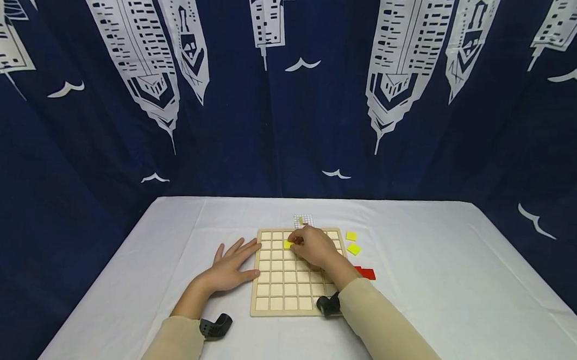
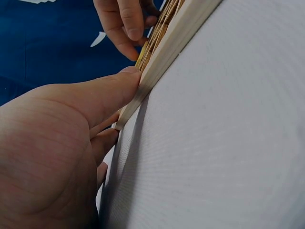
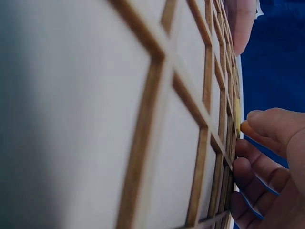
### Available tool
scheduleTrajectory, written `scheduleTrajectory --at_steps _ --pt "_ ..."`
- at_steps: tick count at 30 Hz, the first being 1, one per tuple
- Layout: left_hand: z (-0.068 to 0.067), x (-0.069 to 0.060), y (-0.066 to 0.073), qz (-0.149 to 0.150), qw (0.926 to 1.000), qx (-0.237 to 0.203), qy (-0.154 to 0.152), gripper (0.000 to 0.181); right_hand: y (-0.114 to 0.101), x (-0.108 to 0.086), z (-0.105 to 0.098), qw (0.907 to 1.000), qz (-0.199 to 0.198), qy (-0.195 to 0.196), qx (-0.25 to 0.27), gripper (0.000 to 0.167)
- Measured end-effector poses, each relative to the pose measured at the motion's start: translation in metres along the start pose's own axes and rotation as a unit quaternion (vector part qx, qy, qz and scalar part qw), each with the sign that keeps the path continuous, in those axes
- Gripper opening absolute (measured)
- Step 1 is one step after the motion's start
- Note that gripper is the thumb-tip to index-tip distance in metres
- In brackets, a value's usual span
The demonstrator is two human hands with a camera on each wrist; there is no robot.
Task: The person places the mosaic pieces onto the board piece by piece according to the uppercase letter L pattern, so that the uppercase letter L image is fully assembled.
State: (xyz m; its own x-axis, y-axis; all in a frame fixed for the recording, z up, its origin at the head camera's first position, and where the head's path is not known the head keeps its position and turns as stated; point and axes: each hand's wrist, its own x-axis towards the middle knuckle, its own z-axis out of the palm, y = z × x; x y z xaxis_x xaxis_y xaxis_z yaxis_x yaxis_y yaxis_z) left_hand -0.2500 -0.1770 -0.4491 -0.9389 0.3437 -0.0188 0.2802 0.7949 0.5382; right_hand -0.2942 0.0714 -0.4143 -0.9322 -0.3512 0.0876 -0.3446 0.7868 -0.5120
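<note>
A square wooden grid board (image 1: 276, 283) lies on the white-covered table. My left hand (image 1: 228, 271) rests at its left edge, fingers spread and fairly straight; in the left wrist view the thumb (image 2: 112, 90) touches the board's rim (image 2: 164, 52). Over the upper part of the grid, my right hand (image 1: 313, 245) has its fingers curled and pinches a yellow square tile (image 1: 287, 244) at one of the cells. The right wrist view shows thumb and fingertip at the edge of that yellow tile (image 3: 238, 117), low against the grid. Part of the grid is hidden under my right hand and forearm.
Two loose yellow tiles (image 1: 351, 236) (image 1: 354, 249) lie right of the board. Red pieces (image 1: 368, 274) lie lower, partly behind my right forearm. A small printed grid card (image 1: 303, 220) sits just beyond the board's far edge. A dark blue patterned curtain (image 1: 272, 119) hangs behind the table.
</note>
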Motion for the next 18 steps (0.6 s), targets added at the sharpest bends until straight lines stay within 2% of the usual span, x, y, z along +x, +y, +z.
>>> scheduleTrajectory --at_steps 4,10,18 --pt "0.0 -0.001 0.001 0.0 1.0 0.002 0.001 0.068 -0.001 -0.006 -0.003 0.9998 -0.012 -0.005 0.012 0.019" --pt "0.001 -0.001 0.002 -0.004 1.0 0.002 0.004 0.067 0.004 -0.016 -0.012 0.9983 -0.037 0.014 0.044 0.02" --pt "0.001 0.0 0.001 -0.002 1.0 0.001 0.004 0.068 0.015 -0.032 -0.035 0.9931 -0.022 0.043 0.106 0.028"
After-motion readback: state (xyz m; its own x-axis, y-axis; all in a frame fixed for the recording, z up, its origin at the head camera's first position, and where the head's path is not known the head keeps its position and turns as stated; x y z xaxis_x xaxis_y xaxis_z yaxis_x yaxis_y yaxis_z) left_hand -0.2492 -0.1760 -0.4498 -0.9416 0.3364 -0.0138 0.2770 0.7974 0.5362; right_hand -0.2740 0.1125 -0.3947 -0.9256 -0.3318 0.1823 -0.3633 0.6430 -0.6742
